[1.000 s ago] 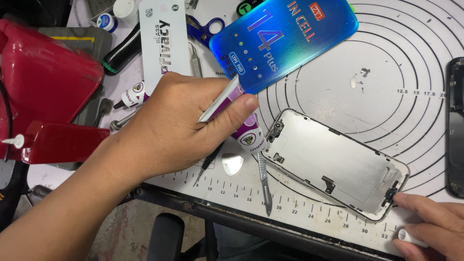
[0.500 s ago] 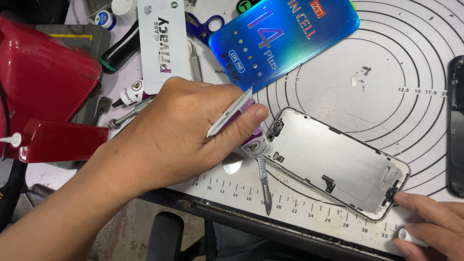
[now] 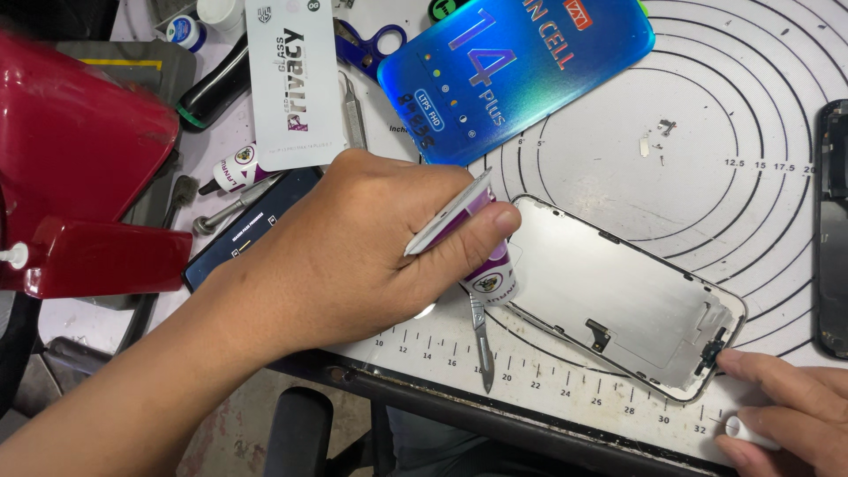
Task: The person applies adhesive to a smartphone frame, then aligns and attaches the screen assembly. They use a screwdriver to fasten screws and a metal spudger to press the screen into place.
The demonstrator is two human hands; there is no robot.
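My left hand is shut on a white and purple glue tube. The tube's lower end sits at the near-left corner of a bare phone screen panel, which lies metal side up on the white measuring mat. At the bottom right, my right hand has a fingertip pressed on the panel's right corner. A small white piece shows between its fingers. A scalpel lies on the mat just below my left hand.
A shiny blue screen package and a white screen-protector packet lie at the top. Blue scissors, tweezers, another glue tube and red containers are on the left. A dark phone lies at the right edge.
My left hand has brought the glue tube down and right, from under the blue package to the panel's corner. My right hand has stayed on the panel.
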